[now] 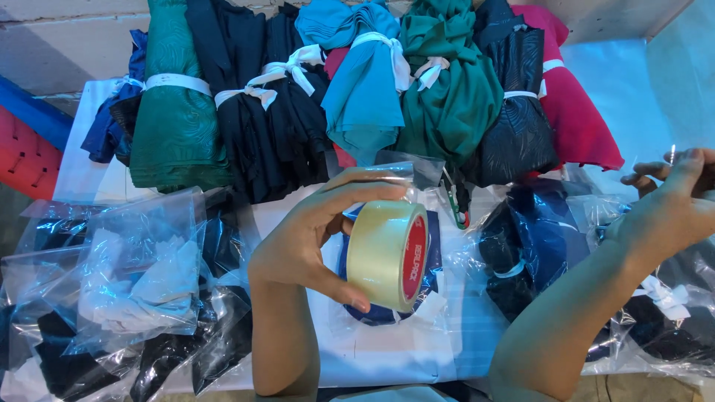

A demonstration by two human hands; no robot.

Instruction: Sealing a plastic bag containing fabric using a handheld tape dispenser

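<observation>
Currently left hand pinches the light, rigid clear tape roll across its rim; right hand, right of it, closure unclear.

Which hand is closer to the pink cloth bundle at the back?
Right. The right hand is just below and right of the pink bundle, pinching something small. The left hand is further left, holding the tape roll at mid-table.

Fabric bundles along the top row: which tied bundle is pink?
The pink bundle at the far right end of the row; its neighbours are navy, green, turquoise or black.
</observation>
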